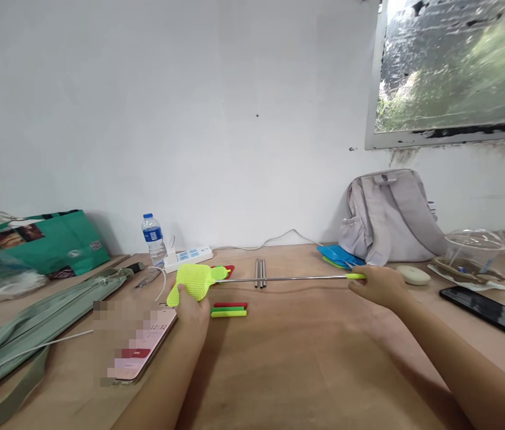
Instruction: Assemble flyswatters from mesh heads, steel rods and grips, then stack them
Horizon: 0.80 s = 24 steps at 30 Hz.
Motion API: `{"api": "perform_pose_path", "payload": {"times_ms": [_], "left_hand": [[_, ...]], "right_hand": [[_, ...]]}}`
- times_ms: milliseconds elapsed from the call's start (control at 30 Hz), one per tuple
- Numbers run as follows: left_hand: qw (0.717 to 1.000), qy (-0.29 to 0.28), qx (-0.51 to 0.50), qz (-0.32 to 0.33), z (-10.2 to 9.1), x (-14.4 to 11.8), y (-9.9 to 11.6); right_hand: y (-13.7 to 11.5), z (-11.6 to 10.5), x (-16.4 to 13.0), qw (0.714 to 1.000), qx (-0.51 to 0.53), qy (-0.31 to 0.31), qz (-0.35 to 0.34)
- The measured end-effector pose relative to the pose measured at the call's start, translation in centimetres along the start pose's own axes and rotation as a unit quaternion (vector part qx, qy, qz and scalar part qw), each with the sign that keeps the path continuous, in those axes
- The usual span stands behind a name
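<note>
A yellow-green fly swatter point(194, 280) with a long thin metal rod is held level above the table. My left hand point(191, 309) is closed on its perforated head, thumb on the front face. My right hand point(380, 285) is wrapped round the yellow-green handle at the other end. Below the rod, several short metal tubes point(260, 273) lie side by side. Nearer to me are a red handle point(231, 304), a green handle point(228, 309) and a yellow-green handle point(229, 313) in a row. Behind the held head, a red swatter head point(230, 272) is partly hidden.
A phone point(145, 352) and a grey-green bag point(55, 322) lie left, with a water bottle point(153, 236) and power strip point(190, 258) behind. To the right are blue swatter heads point(339, 255), a backpack point(391, 218), a white case point(413, 275), a plastic bowl point(474, 245) and a black phone point(494, 313).
</note>
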State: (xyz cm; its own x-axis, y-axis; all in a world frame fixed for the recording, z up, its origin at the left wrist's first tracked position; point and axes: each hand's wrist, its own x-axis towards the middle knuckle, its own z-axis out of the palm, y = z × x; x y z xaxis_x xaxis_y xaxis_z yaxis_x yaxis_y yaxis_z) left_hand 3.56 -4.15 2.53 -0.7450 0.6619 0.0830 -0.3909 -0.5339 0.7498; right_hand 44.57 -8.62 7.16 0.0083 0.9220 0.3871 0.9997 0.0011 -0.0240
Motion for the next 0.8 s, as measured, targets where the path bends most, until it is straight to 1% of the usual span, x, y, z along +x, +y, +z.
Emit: {"api": "perform_pose_path", "payload": {"times_ms": [67, 167, 300, 467, 600, 667, 733, 800], "left_hand": [[0.999, 0.033, -0.004, -0.002, 0.4, -0.5, -0.3], [0.998, 0.069, -0.008, -0.013, 0.7, -1.3, -0.4], [0.994, 0.104, -0.020, -0.034, 1.0, -2.2, -0.1], [0.990, 0.121, -0.044, -0.052, 1.6, -2.8, 0.5], [0.989, 0.124, -0.057, -0.057, 1.9, -3.8, 0.7], [0.989, 0.117, -0.060, -0.063, 2.3, -4.8, 0.5], [0.990, 0.102, -0.062, -0.070, 2.8, -6.0, 0.3], [0.993, 0.075, -0.055, -0.069, 3.3, -7.1, 0.2]], "right_hand": [[-1.0, -0.2, -0.2, 1.000, 0.011, 0.015, -0.010], [-2.1, -0.9, -0.6, 0.999, 0.017, 0.036, 0.011], [-2.4, -1.9, -0.8, 0.999, 0.019, 0.034, 0.025], [-2.2, -2.8, -0.9, 0.999, 0.019, 0.032, 0.021], [-2.5, -2.9, -1.1, 0.999, 0.015, 0.041, 0.019], [-3.4, -2.6, -1.4, 0.999, 0.019, 0.044, -0.004], [-4.7, -2.0, -1.9, 0.997, 0.036, 0.039, -0.056], [-6.1, -1.3, -2.3, 0.991, 0.064, 0.026, -0.112]]}}
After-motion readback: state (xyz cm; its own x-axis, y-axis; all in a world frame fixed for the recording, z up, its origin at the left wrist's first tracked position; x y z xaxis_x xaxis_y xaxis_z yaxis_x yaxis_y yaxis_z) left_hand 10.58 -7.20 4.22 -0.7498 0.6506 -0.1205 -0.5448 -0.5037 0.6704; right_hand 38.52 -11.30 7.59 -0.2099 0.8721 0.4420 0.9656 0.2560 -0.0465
